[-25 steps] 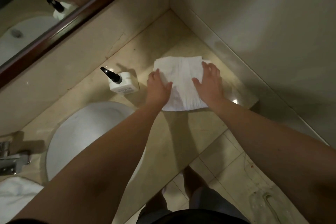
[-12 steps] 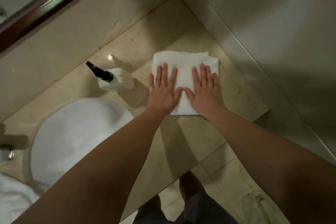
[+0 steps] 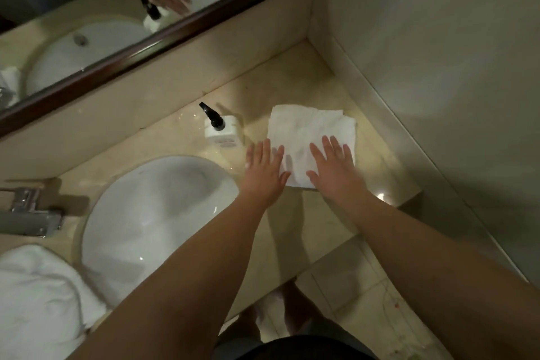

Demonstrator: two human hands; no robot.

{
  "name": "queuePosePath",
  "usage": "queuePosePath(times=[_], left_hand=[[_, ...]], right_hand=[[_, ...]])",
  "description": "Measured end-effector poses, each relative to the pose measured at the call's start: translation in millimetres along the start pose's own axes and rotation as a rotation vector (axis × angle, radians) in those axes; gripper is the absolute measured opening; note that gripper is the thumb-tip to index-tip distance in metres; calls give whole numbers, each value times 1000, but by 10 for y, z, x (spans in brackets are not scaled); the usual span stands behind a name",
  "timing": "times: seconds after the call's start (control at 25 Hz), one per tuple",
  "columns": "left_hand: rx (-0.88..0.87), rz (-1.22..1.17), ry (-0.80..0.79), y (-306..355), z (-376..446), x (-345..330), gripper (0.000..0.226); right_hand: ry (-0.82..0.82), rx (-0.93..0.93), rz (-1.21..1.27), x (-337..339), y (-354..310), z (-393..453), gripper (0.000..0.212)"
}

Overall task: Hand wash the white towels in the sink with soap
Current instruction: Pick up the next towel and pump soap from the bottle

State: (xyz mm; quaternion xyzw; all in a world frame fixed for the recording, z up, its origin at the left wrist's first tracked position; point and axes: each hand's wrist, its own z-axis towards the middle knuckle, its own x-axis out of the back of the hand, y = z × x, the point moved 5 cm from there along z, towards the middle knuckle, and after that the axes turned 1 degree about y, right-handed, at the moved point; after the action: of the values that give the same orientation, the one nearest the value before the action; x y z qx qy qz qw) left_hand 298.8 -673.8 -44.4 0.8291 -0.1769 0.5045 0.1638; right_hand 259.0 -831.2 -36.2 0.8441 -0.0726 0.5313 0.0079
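**Smoothing a Folded Towel Beside a Dry-Looking Basin**

Starting at the far left: a heaped white towel on the tabletop, bunched and unfolded, probably not yet washed. Just above it, a metal tap reaching toward the sink. No towel in the bowl, no suds visible, no water running; only a few glints on the porcelain. Behind the bowl's right rim, a soap dispenser with a black pump, untouched, standing just beside the folded towel.

Further right, left hand flat, fingers straight and slightly spread, fingertips at the folded towel's left edge, part of the hand over bare stone. Right hand flat too, fingers spread, pressing on the towel's near half. Nothing pinched or gripped by either.

Judging progress: one towel folded square and set aside near the corner, possibly finished, though wetness cannot be told from here. Heap on the left apparently left to do, so washing, soaping and rinsing likely remain for it.

Pale polished stone underfoot of everything, a matching backsplash, a dark-framed mirror above, plain wall at right, tiled floor below.
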Motion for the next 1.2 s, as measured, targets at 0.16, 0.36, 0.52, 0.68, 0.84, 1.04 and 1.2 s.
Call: queuePosePath(times=[0.16,0.36,0.52,0.68,0.84,1.04,1.2], left_hand=[[31,-9,26,-328,-604,88,63],[129,-102,46,-1018,-1489,-3,64],[218,-142,72,-1590,-2201,-126,65],[370,-211,130,-2175,-2806,-271,65],[542,-282,161,-2559,-3280,-412,64],[762,-386,197,-2774,-3733,-491,64],[891,-436,214,-2927,-4079,-610,63]], right_hand=[[4,40,-52,80,-497,-342,62],[35,126,-92,202,-1351,-721,64],[85,234,-91,223,-2223,-985,64],[94,359,-120,213,-3037,-1144,64],[80,526,-147,212,-3620,-1230,62],[48,733,-173,155,-4098,-1305,61],[9,855,-207,18,-4375,-1343,60]])
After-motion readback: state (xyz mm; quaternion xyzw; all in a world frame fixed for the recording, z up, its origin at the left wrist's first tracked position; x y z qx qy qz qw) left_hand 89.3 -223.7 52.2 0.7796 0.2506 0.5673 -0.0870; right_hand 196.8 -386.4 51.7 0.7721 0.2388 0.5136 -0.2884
